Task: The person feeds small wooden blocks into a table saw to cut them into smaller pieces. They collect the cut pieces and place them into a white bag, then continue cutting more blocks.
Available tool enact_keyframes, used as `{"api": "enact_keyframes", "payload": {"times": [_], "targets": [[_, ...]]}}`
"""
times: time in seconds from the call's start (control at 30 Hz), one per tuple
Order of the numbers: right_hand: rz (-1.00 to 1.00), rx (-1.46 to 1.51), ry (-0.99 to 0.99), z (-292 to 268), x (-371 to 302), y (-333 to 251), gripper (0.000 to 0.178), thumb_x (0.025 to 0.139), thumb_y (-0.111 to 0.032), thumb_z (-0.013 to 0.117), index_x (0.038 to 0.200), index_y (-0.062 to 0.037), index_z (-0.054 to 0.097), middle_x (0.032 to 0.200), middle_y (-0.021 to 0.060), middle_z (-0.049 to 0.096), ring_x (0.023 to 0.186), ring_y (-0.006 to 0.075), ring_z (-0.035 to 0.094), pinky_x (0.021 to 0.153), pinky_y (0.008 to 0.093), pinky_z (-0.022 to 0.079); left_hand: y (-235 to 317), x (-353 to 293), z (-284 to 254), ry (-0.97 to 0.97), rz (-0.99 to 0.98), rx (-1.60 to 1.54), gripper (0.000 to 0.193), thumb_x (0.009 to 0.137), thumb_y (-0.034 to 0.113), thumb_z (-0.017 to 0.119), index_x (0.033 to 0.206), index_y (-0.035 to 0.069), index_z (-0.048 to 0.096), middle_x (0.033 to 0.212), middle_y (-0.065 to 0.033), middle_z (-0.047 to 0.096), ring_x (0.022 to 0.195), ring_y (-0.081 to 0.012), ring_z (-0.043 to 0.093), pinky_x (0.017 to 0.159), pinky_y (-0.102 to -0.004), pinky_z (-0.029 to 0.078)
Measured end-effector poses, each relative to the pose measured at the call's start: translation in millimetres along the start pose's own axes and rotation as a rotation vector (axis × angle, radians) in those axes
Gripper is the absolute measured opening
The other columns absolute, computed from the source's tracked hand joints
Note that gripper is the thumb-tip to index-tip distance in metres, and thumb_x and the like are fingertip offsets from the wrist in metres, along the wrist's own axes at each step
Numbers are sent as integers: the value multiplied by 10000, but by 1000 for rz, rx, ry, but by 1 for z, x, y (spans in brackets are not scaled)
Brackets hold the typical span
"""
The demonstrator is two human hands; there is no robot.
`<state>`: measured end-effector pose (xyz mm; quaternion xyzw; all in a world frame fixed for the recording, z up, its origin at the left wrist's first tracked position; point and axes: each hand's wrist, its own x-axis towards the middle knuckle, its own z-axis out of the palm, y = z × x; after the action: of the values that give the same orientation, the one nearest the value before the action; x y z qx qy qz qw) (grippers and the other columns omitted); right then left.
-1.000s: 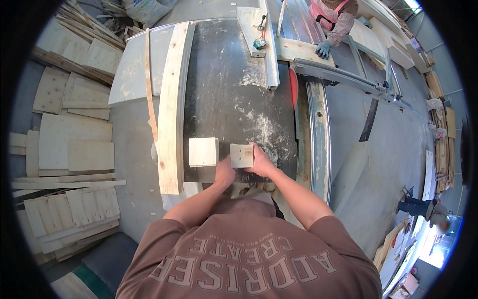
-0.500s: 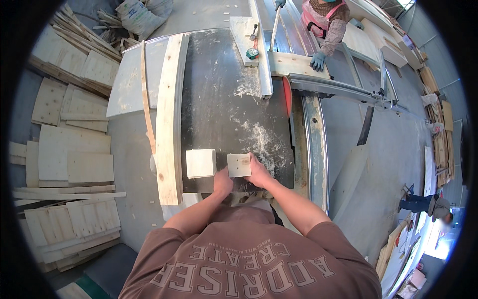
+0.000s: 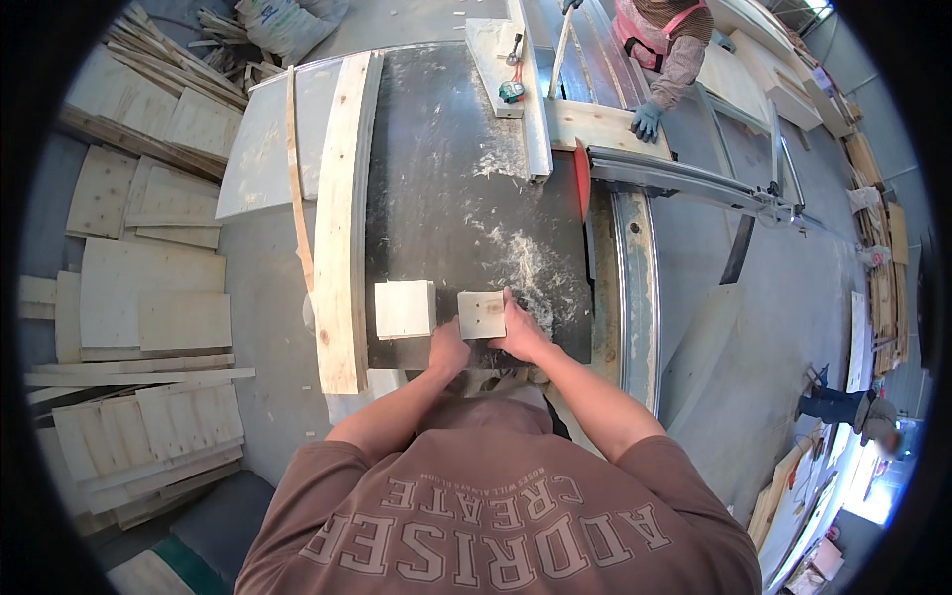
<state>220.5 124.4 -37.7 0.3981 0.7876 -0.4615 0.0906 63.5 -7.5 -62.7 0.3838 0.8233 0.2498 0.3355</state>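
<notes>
A small square wooden block [image 3: 481, 314] with two dark spots on top is gripped between my hands near the front edge of the dark saw table [image 3: 426, 198]. My left hand [image 3: 449, 347] closes on its lower left corner. On its right side, the fingers of my right hand [image 3: 522, 332] press against the edge. How many layers make up the block, I cannot tell. Just left of it, a neat stack of pale square wood pieces [image 3: 405, 308] rests on the table, apart from my hands.
Long boards [image 3: 342, 218] lie along the table's left side. A red guard [image 3: 582, 183] stands at the right, beside the metal fence [image 3: 531, 99]. Across the table, a co-worker's gloved hand [image 3: 648, 121] presses on a wide board [image 3: 595, 129]. Sawdust [image 3: 531, 268] litters the surface.
The view has shifted slightly, so the table and stack sit a little higher and further right. The block stays between my hands and now appears squarer to the table edge.
</notes>
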Motion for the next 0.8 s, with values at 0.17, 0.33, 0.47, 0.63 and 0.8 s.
{"api": "enact_keyframes", "payload": {"times": [0.17,0.33,0.47,0.63,0.8], "targets": [[4,40,21,10,-1,-1,1237,887,-292,871,1667,121,5,1636,312,413,1476,420,494,1202,430,460,-8,4,3,-27,-29,40,266,860,44,712,1114,26,786,1046,-264,768,1053,-480,718,923,-528,575],[-30,58,35,9,0,0,1276,852,-318,904,1663,128,26,1588,304,477,1447,421,524,1181,433,472,-6,4,1,-22,-64,17,247,865,73,748,1102,36,805,1051,-259,775,1051,-462,731,919,-521,580],[-40,56,-35,0,3,2,1339,803,-367,940,1668,119,40,1549,287,526,1422,413,549,1167,433,479,-8,5,5,-19,-92,5,250,855,114,807,1094,41,814,1044,-249,782,1040,-446,745,911,-509,584],[-88,117,24,4,5,16,1171,747,-296,973,1608,-27,227,1504,262,560,1393,453,561,1158,492,473,5,2,-1,-35,-93,-2,279,835,145,848,1091,38,815,1035,-240,789,1025,-433,756,897,-492,590],[-115,-66,133,-11,-15,-10,1405,690,-270,1004,1708,-4,73,1635,236,427,1475,437,482,1203,485,457,3,-1,-3,-8,-22,-72,294,837,144,851,1103,29,803,1032,-230,794,1018,-421,763,895,-480,592]]}}
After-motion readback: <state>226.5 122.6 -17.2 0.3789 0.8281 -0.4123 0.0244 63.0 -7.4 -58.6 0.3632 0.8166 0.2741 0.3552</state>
